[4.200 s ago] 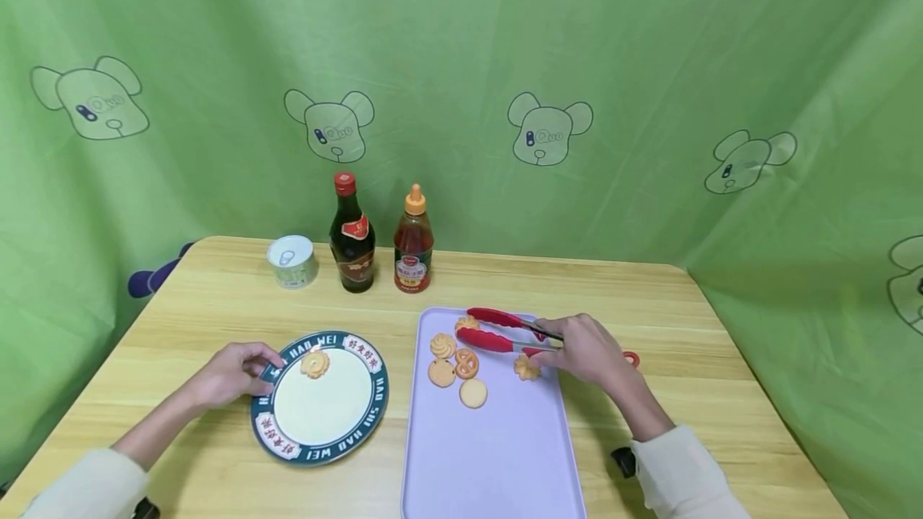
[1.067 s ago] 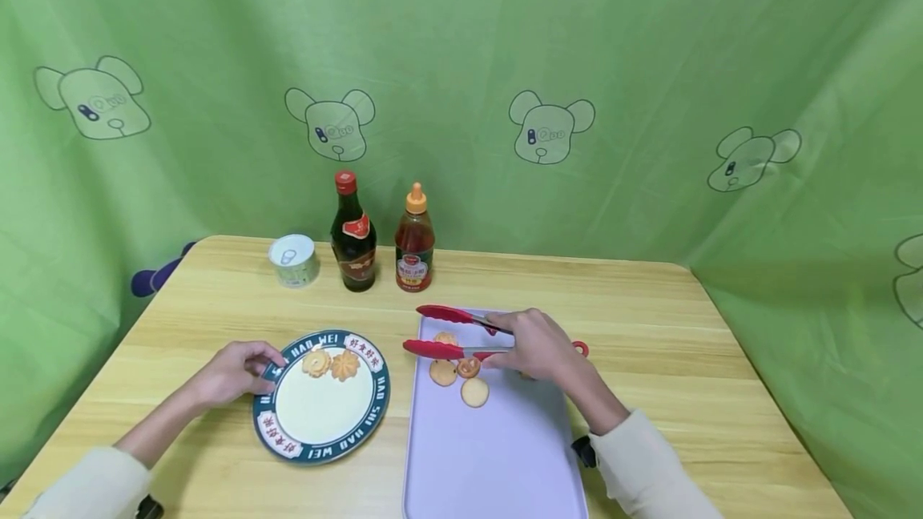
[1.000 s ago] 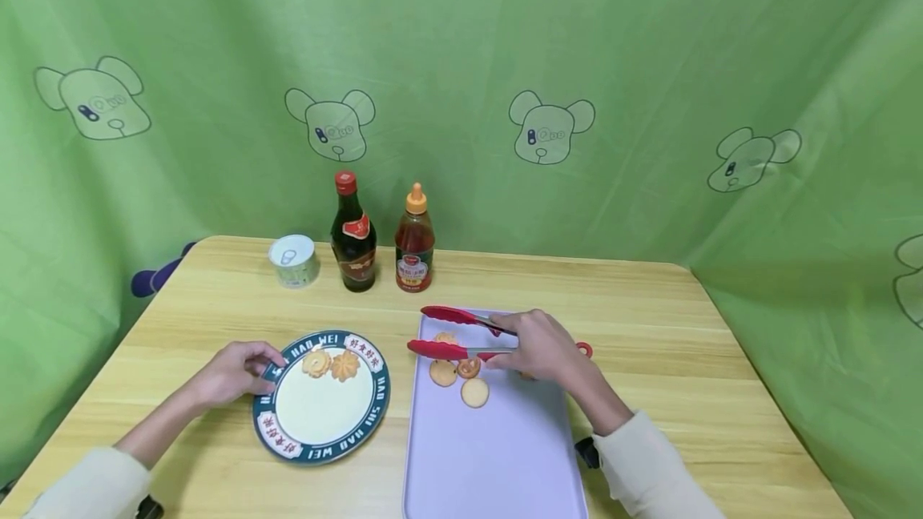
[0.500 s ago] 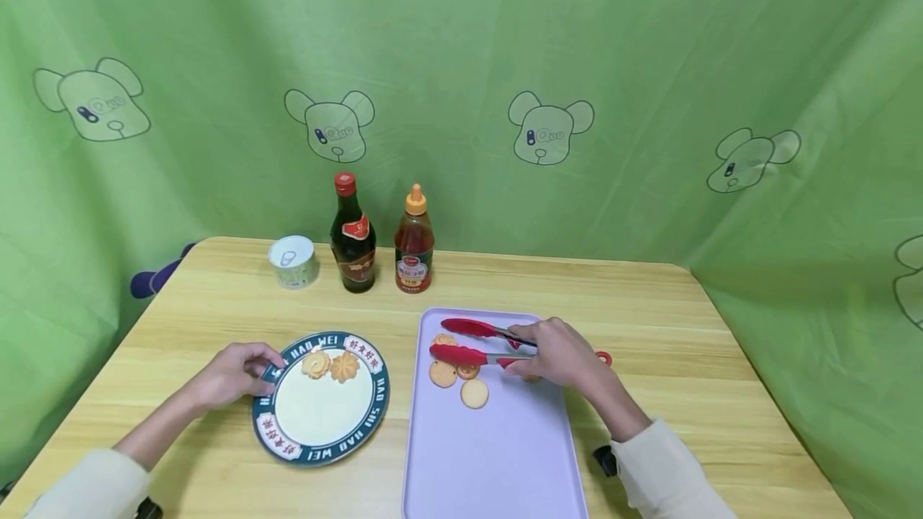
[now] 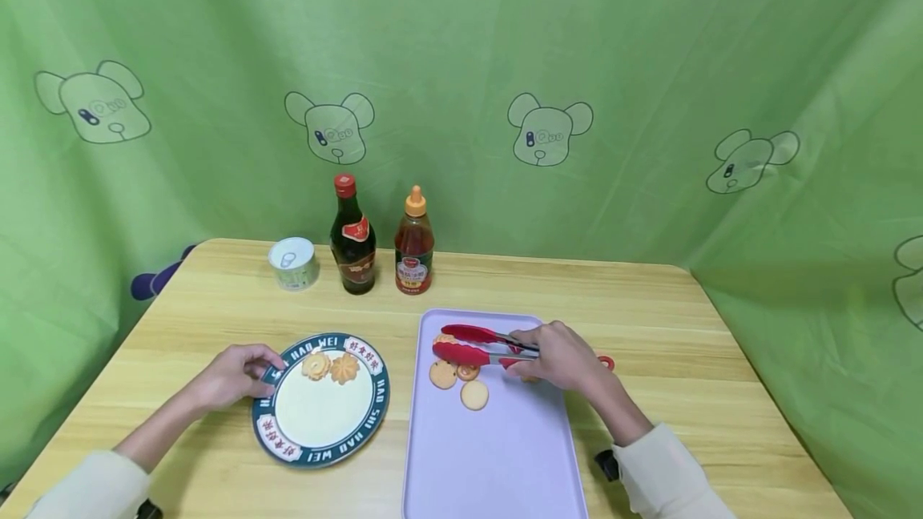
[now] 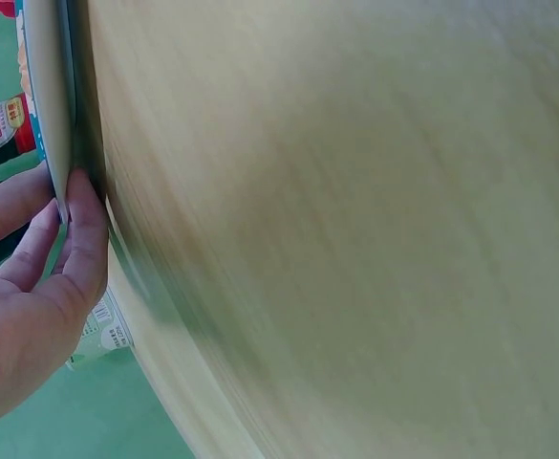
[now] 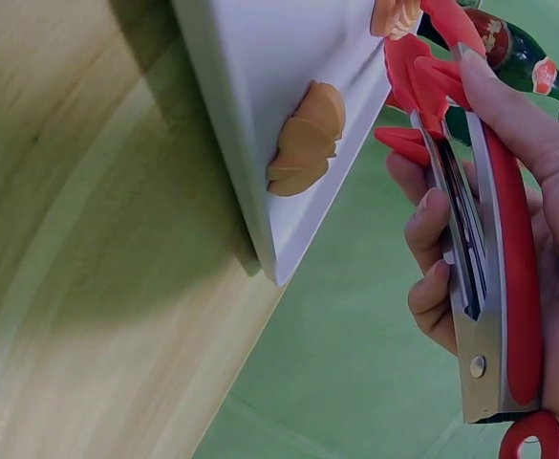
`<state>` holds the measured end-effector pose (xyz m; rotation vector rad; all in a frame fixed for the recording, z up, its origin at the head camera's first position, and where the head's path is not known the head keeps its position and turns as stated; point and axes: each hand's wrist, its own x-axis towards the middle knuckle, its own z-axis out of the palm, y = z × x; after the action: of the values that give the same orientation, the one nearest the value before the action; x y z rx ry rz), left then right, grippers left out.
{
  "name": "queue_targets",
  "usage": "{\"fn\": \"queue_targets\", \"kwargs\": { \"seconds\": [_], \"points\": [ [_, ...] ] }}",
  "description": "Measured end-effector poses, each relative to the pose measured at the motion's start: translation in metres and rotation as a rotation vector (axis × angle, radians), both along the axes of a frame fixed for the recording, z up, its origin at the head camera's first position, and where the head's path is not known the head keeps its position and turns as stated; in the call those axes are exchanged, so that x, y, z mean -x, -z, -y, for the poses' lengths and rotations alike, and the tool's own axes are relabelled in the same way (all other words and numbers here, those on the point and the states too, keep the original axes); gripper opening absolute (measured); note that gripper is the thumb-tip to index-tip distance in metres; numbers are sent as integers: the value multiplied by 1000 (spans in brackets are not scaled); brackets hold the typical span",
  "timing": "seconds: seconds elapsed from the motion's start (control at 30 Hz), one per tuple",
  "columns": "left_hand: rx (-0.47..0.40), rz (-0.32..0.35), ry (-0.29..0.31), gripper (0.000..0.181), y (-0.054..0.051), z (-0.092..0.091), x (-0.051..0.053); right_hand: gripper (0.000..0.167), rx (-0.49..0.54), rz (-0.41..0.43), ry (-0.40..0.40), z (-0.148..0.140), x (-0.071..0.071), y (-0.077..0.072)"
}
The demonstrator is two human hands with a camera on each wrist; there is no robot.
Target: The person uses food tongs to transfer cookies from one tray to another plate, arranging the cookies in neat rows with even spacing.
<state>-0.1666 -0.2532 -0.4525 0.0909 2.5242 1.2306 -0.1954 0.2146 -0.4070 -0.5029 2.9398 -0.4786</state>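
Note:
My left hand (image 5: 232, 379) pinches the rim of a round plate (image 5: 335, 452), thumb above and fingers beneath in the left wrist view. On the plate lie a ring-shaped cookie (image 5: 316, 365) and a flower-shaped cookie (image 5: 344, 368). My right hand (image 5: 558, 355) grips red-tipped tongs (image 5: 461, 354), their jaws apart over the far end of a lilac tray (image 5: 497, 455). Beneath the tongs, a swirl cookie (image 5: 445, 339) and a pretzel cookie (image 5: 467, 373) are partly hidden. Two round cookies (image 5: 474, 396) lie nearer. Another cookie (image 7: 308, 141) sits near the tray's edge in the right wrist view.
Along the table's back stand a tin can (image 5: 292, 263), a dark bottle with a red cap (image 5: 353, 243) and a sauce bottle with an orange cap (image 5: 414, 247). A green curtain (image 5: 461, 46) hangs behind the wooden table (image 5: 671, 343).
A flower-shaped cookie from the tray's far end now lies on the plate beside the first. The tongs have come back rightward over the tray, their tips closer together. My left hand stays put.

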Motion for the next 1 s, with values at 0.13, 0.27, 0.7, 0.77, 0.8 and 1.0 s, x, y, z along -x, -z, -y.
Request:
{"fn": "queue_targets", "kwargs": {
  "seconds": [0.13,0.27,0.7,0.77,0.8,1.0],
  "points": [
    [-5,-3,4,31,0,0,0,57,8,-3,4,0,-1,1],
    [-6,-5,7,31,0,0,0,58,5,-17,10,-1,-1,-1],
    [-1,-7,3,31,0,0,0,57,9,-76,-20,8,0,-8],
    [-2,-7,5,31,0,0,0,58,4,-84,-30,11,1,-8],
    [-4,-7,4,31,0,0,0,58,-2,-89,-33,14,1,-9],
    [-1,-7,10,31,1,0,1,58,-14,-127,-53,32,4,-14]
  ]
}}
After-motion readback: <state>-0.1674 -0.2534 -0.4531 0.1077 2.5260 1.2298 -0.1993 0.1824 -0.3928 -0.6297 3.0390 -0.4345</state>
